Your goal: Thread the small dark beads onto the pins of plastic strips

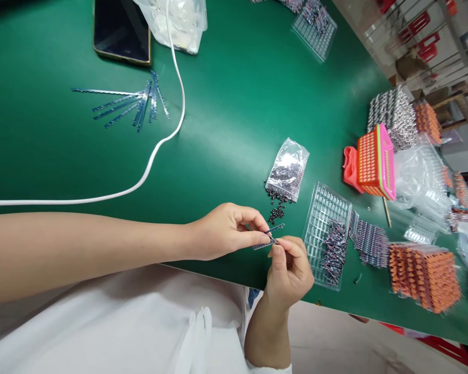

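My left hand (229, 235) comes in from the left, thumb and fingers pinched on thin blue strips (276, 227) that stick out past the fingertips. Close against it, my right hand (290, 270) has thumb and forefinger pressed together at the end of a strip. A tiny dark piece seems to show at those fingertips, too small to name. Just beyond the hands lie loose small dark beads (276, 213), beside a clear plastic bag (290, 169) of them. More blue strips (140, 101) are fanned out on the green table (234, 119) at the upper left.
Right of my hands is a clear compartment tray (315, 234) with many thin pieces (334, 252). Stacked orange packs (425, 278) and an orange basket (370, 162) stand farther right. A white cable (148, 166) crosses the left side, near a phone (121, 31).
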{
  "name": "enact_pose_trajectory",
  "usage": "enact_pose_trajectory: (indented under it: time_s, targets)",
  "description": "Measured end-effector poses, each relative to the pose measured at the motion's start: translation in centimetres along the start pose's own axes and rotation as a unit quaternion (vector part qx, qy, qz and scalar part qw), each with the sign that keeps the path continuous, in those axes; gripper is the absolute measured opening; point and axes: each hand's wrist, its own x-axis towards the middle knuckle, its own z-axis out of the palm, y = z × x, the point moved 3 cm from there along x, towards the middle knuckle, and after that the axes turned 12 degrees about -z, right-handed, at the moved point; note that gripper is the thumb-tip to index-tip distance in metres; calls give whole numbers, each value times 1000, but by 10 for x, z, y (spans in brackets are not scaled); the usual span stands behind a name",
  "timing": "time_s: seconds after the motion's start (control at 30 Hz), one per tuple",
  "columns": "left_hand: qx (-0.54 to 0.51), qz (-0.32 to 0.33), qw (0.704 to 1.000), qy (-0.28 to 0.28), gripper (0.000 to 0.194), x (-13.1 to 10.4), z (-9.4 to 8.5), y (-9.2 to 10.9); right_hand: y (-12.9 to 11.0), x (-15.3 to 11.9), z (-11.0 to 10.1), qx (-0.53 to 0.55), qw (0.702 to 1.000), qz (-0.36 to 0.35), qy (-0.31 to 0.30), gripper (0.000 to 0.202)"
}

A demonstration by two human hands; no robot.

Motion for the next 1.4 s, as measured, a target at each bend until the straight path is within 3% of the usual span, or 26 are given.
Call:
enact_pose_trajectory:
  time_s: [0.4,0.73,0.97,1.2,1.4]
  targets:
    - [3,1,1000,0,17,2,0,-1,1,0,0,20,1000,5,3,9]
    - [78,14,997,10,17,0,-2,3,1,-1,-1,20,1000,21,-11,7]
    - [119,18,993,11,18,0,-4,5,9,-2,-2,93,990,94,-49,3]
    - [139,2,990,19,19,-2,-2,7,15,-2,-3,217,950,199,-100,2]
    - [118,-18,993,6,17,-3,-1,7,19,-2,-3,254,930,241,-109,4]
